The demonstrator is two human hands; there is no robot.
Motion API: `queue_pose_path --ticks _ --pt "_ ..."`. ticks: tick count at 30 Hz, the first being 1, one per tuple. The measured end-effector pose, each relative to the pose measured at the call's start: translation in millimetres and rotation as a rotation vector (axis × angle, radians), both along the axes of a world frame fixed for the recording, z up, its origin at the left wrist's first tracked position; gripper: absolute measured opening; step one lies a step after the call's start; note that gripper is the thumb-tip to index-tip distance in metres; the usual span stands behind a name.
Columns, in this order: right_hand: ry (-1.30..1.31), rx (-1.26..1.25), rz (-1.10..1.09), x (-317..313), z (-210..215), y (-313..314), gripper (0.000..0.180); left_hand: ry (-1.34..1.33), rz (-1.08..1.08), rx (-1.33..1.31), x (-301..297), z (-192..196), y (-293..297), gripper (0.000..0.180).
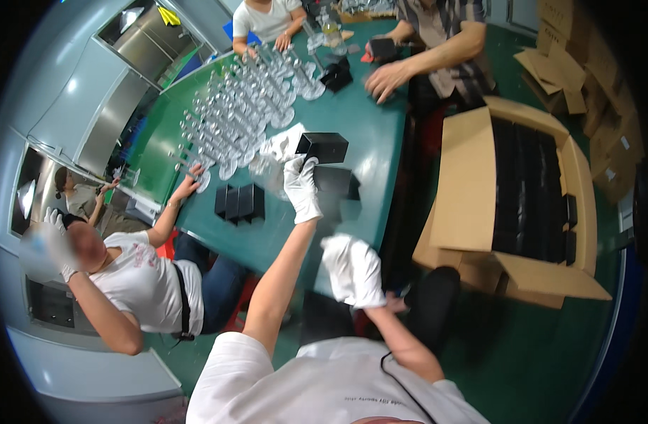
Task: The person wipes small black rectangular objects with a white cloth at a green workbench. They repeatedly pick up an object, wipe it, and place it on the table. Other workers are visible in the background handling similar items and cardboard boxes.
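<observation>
My left hand (300, 187), in a white glove, reaches out over the green table (281, 233) and grips the near corner of a small black box (324, 147) held just above it. A second black box (338, 182) lies right beside that hand. A crumpled white cloth (285, 145) sits just left of the held box. My right hand (352, 272), also in a white glove, is curled at the table's near edge with its back toward me. Its palm side is hidden, so what it holds cannot be seen.
Several clear stemmed glasses (239, 106) crowd the far left of the table. A few black boxes (239, 201) stand near a seated person's hand (189, 185). An open cardboard carton (472, 177) of black boxes stands on the right. Two more people (423, 49) work at the far end.
</observation>
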State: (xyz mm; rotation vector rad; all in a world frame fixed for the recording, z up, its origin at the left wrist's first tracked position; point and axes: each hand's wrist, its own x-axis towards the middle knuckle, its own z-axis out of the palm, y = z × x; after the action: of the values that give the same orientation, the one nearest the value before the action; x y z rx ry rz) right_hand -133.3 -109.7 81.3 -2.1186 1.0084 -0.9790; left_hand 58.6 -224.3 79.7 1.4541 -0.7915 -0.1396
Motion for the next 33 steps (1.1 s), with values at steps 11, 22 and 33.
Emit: queue_pose_path --ticks 11,22,33 --pt "-0.771 0.69 0.046 -11 -54 18 0.029 0.261 0.031 0.075 -45 -35 181 0.016" --pt "-0.239 0.578 0.019 -23 -63 9 0.04 0.867 -0.049 -0.093 -35 -43 198 0.023" --pt "-0.421 0.702 0.03 -27 -61 -5 0.041 -0.493 -0.258 0.691 -18 -30 180 0.039"
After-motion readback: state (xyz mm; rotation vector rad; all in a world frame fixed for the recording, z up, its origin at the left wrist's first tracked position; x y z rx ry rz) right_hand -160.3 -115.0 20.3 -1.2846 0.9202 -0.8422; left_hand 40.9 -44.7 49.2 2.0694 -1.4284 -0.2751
